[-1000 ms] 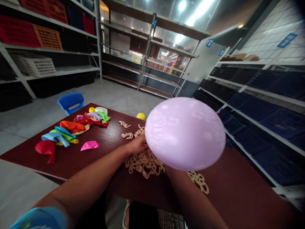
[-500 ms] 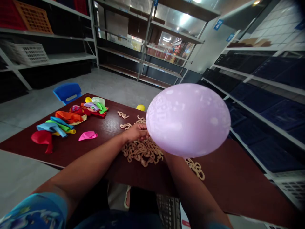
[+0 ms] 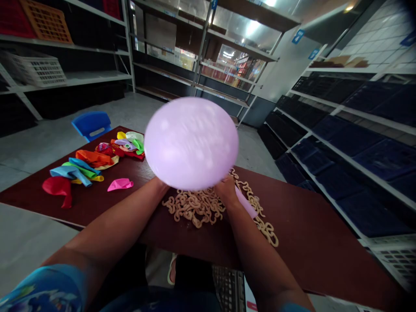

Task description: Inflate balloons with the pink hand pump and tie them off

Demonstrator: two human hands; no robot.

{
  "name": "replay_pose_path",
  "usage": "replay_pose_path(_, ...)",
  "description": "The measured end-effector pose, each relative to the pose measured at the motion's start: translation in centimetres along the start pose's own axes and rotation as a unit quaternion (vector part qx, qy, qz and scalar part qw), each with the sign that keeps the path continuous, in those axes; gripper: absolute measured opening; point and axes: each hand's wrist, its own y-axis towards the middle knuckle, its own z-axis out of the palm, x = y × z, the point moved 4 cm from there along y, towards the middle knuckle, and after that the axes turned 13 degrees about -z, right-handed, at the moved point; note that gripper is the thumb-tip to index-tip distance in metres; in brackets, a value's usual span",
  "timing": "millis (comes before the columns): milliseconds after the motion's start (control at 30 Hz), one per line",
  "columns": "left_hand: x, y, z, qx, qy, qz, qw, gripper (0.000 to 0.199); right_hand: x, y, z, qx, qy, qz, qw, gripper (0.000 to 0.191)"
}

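An inflated lilac balloon with pale printed markings is up above the table, in front of both hands. My left hand reaches behind its lower left side; the fingers are hidden. At the lower right of the balloon is my right hand, its fingers curled in, and what they grip is hidden by the balloon. A lilac tube-shaped thing shows just beyond my right wrist. Below the balloon, a heap of tan curled strands lies on the dark brown table.
Several limp balloons lie at the table's left, with a pink one apart from them. A thinner line of curled strands runs along the right. A blue chair stands behind the table. Shelves line the room.
The inflated balloon has moved left and turned, now covering my left hand's fingers. My right hand and the lilac tube have come into sight at its right.
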Motion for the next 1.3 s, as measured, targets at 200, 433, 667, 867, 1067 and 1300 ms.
replay_pose_path(200,-1.9,1.8,-1.2,0.018,-0.101,0.006,0.995,0.011,-0.2,-0.8,1.4,0.092,-0.256,-0.103,0.957,0.013)
replay_pose_path(433,-1.6,1.8,-1.2,0.012,-0.051,0.027,0.998,0.010,-1.6,-1.0,2.1,0.129,-0.284,-0.077,0.947,0.006)
replay_pose_path(667,-1.3,1.6,-0.6,0.025,0.022,0.025,0.999,0.007,-0.4,-0.4,0.4,-0.060,0.051,0.020,0.997,0.019)
replay_pose_path(867,-0.5,1.4,-0.2,0.004,0.107,0.023,0.994,0.011,0.2,-0.6,1.1,-0.049,0.186,0.061,0.979,0.018)
replay_pose_path(1067,1.7,0.9,0.7,-0.005,0.231,-0.081,0.970,0.021,1.0,-0.7,1.1,-0.027,0.066,0.007,0.997,0.017)
replay_pose_path(1300,3.4,0.9,0.9,0.006,0.250,-0.116,0.961,0.021,1.0,-0.7,1.0,-0.041,0.020,-0.013,0.999,0.016)
